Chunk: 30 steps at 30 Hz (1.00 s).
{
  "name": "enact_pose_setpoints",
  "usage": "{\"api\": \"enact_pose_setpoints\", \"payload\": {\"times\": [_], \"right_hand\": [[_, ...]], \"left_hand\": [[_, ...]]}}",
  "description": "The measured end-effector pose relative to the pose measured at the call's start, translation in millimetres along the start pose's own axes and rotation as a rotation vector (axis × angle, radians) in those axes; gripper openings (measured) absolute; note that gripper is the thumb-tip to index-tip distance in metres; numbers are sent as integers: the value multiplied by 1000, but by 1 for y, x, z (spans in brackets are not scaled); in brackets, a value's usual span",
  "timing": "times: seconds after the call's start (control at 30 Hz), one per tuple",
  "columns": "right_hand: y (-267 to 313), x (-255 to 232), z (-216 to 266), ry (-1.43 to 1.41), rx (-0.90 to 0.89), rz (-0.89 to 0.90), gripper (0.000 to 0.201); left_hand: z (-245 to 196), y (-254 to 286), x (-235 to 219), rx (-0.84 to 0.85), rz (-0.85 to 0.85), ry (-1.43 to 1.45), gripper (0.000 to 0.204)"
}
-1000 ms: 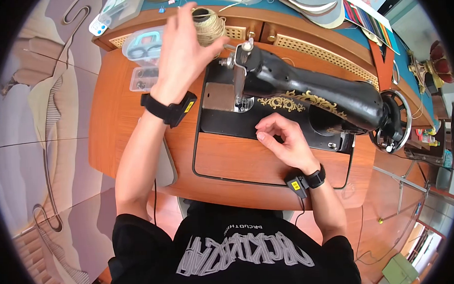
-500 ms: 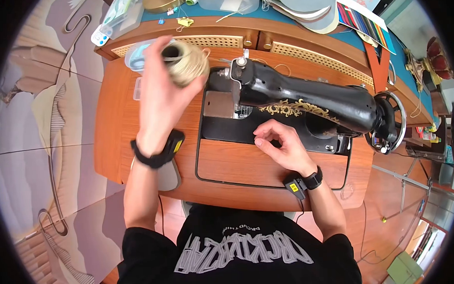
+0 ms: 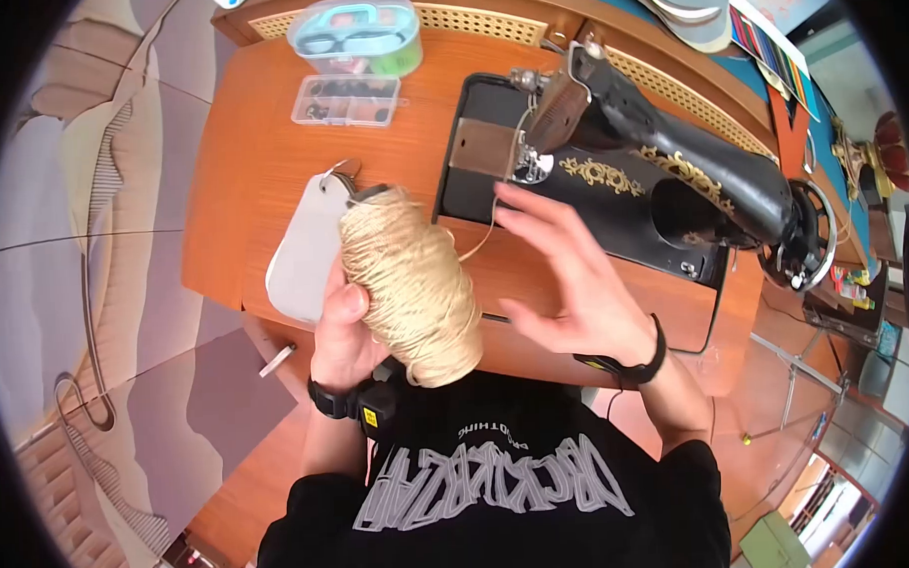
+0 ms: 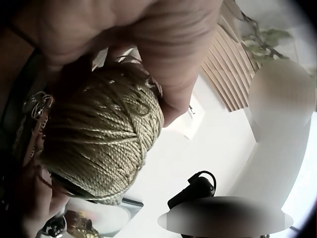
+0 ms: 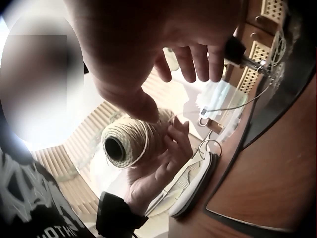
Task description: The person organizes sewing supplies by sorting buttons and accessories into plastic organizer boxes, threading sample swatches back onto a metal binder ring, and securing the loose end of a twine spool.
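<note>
In front of the chest, my left hand [image 3: 342, 333] grips a large spool of beige twine [image 3: 415, 290], thumb against its side. The spool is tilted, and its dark hollow core shows in the right wrist view, where the left-hand fingers [image 5: 171, 148] wrap its far side. A loose twine strand [image 3: 488, 238] runs from it toward the needle end of a black sewing machine [image 3: 690, 161] with gold ornament. To the right of the spool, my right hand [image 3: 585, 289] spreads its fingers, fingertips close to the strand. The left wrist view shows the twine windings [image 4: 106, 134] close up.
On the wooden table [image 3: 259, 121] lie a grey flat piece with a ring [image 3: 305, 251], a clear compartment box [image 3: 346, 99] and a clear lidded box [image 3: 356, 35]. A blue shelf with drawers runs along the back. The machine's handwheel [image 3: 803, 240] stands at right.
My left hand has lifted the twine spool from behind the compartment box area, carried it toward the chest and tipped it over. The right hand's fingers have uncurled and spread. The head view has shifted.
</note>
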State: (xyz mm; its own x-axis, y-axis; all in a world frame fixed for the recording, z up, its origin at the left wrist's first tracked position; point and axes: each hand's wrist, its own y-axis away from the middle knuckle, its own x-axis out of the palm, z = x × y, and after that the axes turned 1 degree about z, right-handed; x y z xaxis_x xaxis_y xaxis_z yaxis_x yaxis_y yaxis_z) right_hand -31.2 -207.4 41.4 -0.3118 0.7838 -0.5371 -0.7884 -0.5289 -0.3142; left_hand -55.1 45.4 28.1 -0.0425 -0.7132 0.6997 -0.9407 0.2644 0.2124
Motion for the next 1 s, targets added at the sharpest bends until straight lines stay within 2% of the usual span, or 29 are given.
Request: {"api": "enact_pose_setpoints", "payload": {"times": [0.03, 0.07, 0.13, 0.17, 0.2, 0.23, 0.27, 0.33, 0.4, 0.47, 0.5, 0.53, 0.57, 0.6, 0.67, 0.73, 0.77, 0.83, 0.87, 0.9, 0.93, 0.97, 1.0], "right_hand": [[-5, 3, 3, 44, -6, 48, 85], [-12, 10, 5, 49, -8, 16, 82], [-14, 19, -6, -60, 29, 117, 64], [-14, 16, -2, -58, 30, 115, 64], [-13, 10, 6, -119, 190, 298, 49], [-8, 5, 12, -181, 352, 487, 35], [0, 3, 16, -182, 354, 500, 35], [24, -5, 25, -301, 344, 384, 15], [49, -19, 39, -390, 437, 312, 16], [74, -34, 49, -448, 423, 215, 16], [87, -42, 53, -482, 402, 154, 16], [93, -57, 65, -450, 448, 169, 15], [105, -50, 65, -513, 281, -59, 14], [117, -56, 70, -547, 261, -138, 16], [136, -62, 75, -632, 87, -329, 23], [150, -99, 79, -776, 53, -175, 30], [154, -104, 83, -745, 30, -214, 28], [160, -114, 90, -709, 8, -255, 26], [155, -121, 93, -712, -3, -164, 23], [148, -128, 97, -715, -14, -72, 20], [140, -134, 103, -716, -14, -73, 20], [131, -139, 109, -679, -48, 42, 20], [123, -143, 116, -640, -81, 156, 20]], "left_hand": [[7, 3, 0, -2, 1, -64, 92], [12, 5, 1, -11, 10, -57, 92], [17, 7, 1, -90, 58, 145, 86], [14, 8, -1, -123, 21, 142, 84], [12, 7, -4, -123, 20, 143, 84], [11, 6, -8, -136, 34, 285, 84], [12, 5, -13, -145, 47, 428, 84], [9, 6, -23, -136, 31, 445, 85], [6, 7, -25, -284, 35, 473, 86], [12, 8, -32, -326, 46, 474, 86], [15, 8, -34, -332, 108, 434, 86], [18, 7, -36, -341, 173, 391, 85], [20, 5, -37, -356, 174, 396, 85], [23, 1, -37, -357, 200, 379, 85], [27, -8, -36, -369, 233, 363, 85], [28, -13, -33, -347, 270, 383, 82], [27, -14, -29, -357, 272, 383, 82], [25, -15, -20, -365, 160, 185, 79], [25, -16, -17, -368, 163, 184, 79], [26, -16, -14, -295, 130, -95, 74], [26, -17, -10, -217, 95, -374, 70], [19, -19, 5, -179, 23, -488, 71], [19, -20, 8, -180, 24, -488, 71]]}}
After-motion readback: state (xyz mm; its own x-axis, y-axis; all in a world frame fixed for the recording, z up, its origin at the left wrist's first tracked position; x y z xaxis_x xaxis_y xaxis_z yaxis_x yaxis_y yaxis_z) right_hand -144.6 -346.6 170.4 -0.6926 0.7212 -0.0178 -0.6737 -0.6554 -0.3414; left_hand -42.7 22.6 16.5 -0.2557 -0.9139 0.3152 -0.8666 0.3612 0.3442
